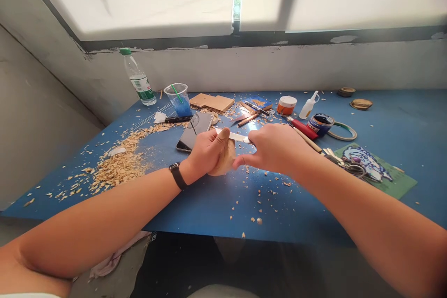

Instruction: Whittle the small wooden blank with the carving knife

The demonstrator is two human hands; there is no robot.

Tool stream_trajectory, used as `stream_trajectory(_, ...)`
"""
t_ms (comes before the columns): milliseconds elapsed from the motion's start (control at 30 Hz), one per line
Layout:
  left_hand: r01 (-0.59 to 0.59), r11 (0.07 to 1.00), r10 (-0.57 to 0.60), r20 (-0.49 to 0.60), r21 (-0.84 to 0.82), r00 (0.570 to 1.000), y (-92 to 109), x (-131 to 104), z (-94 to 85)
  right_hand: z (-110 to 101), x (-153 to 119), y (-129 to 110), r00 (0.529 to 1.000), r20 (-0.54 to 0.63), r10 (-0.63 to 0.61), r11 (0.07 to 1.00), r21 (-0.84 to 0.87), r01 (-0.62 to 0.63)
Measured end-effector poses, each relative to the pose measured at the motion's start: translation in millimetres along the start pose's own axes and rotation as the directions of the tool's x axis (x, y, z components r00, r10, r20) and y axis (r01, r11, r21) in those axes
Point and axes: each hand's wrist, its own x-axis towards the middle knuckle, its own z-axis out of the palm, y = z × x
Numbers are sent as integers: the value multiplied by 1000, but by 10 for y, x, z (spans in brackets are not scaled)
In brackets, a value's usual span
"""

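My left hand (205,152) is closed around a pale, rounded piece of wood (224,162), held just above the blue table. A knife (238,137) is gripped in my right hand (275,148); its flat blade points left across the top of the wood. The left thumb rests up against the blade near its tip. Inside my right fist the knife's handle is mostly hidden, and the right thumb stretches toward the wood's right side. Just behind the left hand lies a smartphone (196,129).
Wood shavings (120,163) are heaped at the left. Behind stand a water bottle (139,84), a plastic cup (179,102), wooden boards (213,102), an orange jar (287,106) and a glue bottle (308,106). Scissors (354,168), a tape roll (342,131) and a green mat (401,185) lie right.
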Motion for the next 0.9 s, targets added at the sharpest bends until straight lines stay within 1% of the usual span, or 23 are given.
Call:
stream_trajectory(100, -81, 997, 80, 103, 4, 992, 30, -25, -15, -37, -14, 6, 994, 46, -100, 995, 15, 99)
stream_trajectory(233, -151, 988, 140, 225, 31, 964, 110, -38, -34, -68, -63, 1, 969, 45, -243, 968, 82, 239)
stream_trajectory(333, -184, 982, 169, 249, 38, 954, 129, -31, -46, -70, -78, -2, 969, 52, -242, 969, 55, 239)
stream_trajectory(433, -201, 979, 192, 223, 20, 956, 98, -26, -55, -52, -60, -5, 979, 28, -201, 980, 0, 201)
stream_trajectory(500, -161, 987, 160, 205, -10, 966, 66, -24, -59, -31, -40, -9, 981, 13, -192, 981, -6, 192)
stream_trajectory(600, -26, 999, 33, 165, -44, 986, 24, -14, -62, 7, -18, -12, 986, 6, -166, 986, -1, 166)
stream_trajectory(667, 40, 998, -34, 136, -43, 990, 6, -3, -60, 36, -10, -12, 989, -5, -145, 989, -3, 145)
stream_trajectory(767, 86, 996, -82, 114, -31, 990, 5, 10, -52, 77, -2, -13, 992, -29, -123, 992, -12, 122)
stream_trajectory(900, 124, 992, -123, 80, 0, 989, 56, 15, -45, 109, 14, -29, 995, -42, -86, 996, -37, 84)
